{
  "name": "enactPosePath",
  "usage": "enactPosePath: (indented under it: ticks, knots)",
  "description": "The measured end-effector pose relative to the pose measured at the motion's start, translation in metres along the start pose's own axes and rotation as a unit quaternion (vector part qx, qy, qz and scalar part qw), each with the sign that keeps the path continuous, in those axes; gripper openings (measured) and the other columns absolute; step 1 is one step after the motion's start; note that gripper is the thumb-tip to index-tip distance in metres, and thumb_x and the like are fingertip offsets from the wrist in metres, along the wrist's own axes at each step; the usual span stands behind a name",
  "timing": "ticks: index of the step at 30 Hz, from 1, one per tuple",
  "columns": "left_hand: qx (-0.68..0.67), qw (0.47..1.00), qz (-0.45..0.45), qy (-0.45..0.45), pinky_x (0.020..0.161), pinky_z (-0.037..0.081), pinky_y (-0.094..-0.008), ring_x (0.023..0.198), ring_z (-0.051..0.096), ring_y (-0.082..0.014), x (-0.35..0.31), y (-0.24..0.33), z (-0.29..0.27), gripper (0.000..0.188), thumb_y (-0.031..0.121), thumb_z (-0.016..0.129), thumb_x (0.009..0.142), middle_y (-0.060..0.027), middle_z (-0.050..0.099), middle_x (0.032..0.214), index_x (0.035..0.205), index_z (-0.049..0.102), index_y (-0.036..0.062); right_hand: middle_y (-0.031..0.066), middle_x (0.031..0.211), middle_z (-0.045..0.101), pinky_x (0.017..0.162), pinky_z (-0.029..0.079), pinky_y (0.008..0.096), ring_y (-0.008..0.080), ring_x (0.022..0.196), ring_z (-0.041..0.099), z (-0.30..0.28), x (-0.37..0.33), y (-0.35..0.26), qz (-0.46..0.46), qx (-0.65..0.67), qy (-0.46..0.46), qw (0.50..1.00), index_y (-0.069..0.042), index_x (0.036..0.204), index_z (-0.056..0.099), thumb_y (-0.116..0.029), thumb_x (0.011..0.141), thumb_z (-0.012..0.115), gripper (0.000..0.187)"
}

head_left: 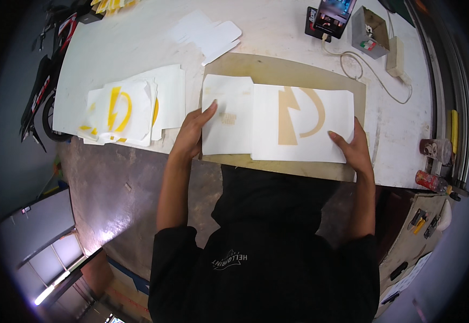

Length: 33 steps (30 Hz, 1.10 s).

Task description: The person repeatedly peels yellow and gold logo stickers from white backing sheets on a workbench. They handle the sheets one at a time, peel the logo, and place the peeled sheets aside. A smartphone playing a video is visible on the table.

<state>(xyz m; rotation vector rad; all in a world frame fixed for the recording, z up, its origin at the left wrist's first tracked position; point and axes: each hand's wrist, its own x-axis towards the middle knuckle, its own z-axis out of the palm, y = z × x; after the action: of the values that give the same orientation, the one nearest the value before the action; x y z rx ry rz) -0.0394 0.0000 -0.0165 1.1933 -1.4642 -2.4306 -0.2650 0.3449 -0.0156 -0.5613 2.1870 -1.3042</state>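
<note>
A white printed paper sheet (266,124) lies spread in front of me, with a narrower left panel and a wider right panel. The right panel carries a tan lightning bolt and curved band, the left a small tan print. My left hand (192,131) grips its left edge, thumb on top and the other fingers mostly hidden behind. At the right edge my right hand (357,149) holds the sheet the same way, thumb on its face. Under it shows a yellowish-brown board (283,68). Left of my left hand rests a stack of white sheets with yellow prints (118,113).
Plain white cut pieces (213,35) lie beyond the board. A phone on a stand (331,16), a grey box (370,32) and a cable with a white power strip (398,59) occupy the far right. A cup (435,151) and bottle (431,181) sit at the right edge.
</note>
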Motion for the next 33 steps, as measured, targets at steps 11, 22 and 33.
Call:
enactPosePath:
  ticks: [11, 22, 33]
  knots:
    - [0.144, 0.978, 0.120, 0.094, 0.093, 0.054, -0.0325, 0.105, 0.069, -0.0222, 0.008, -0.004, 0.024, 0.048, 0.022, 0.074, 0.099, -0.0154, 0.070, 0.121, 0.133, 0.057, -0.0077, 0.0157, 0.119, 0.070, 0.090, 0.056, 0.0337, 0.0209, 0.103, 0.069, 0.000, 0.020, -0.013, 0.076, 0.096, 0.003, 0.992, 0.005, 0.135, 0.055, -0.017, 0.093, 0.078, 0.052]
    - [0.149, 0.982, 0.115, -0.013, 0.090, 0.058, -0.0367, 0.103, 0.072, -0.0245, 0.026, 0.029, 0.020, 0.046, 0.018, 0.069, 0.101, -0.0167, 0.072, 0.120, 0.138, 0.058, -0.0062, 0.0170, 0.121, 0.072, 0.091, 0.058, 0.0360, 0.0234, 0.105, 0.071, -0.010, 0.044, -0.019, 0.088, 0.167, -0.025, 0.982, 0.005, 0.136, 0.058, -0.010, 0.094, 0.073, 0.047]
    - [0.535, 0.775, 0.331, 0.053, 0.097, 0.053, -0.0516, 0.117, 0.063, -0.0509, 0.010, 0.010, 0.064, 0.071, 0.015, 0.066, 0.100, -0.0309, 0.063, 0.131, 0.162, 0.032, 0.0059, 0.0238, 0.132, 0.066, 0.103, 0.052, 0.0381, 0.0315, 0.120, 0.066, 0.008, 0.038, -0.027, 0.052, 0.098, -0.008, 0.994, 0.005, 0.145, 0.049, -0.012, 0.094, 0.070, 0.058]
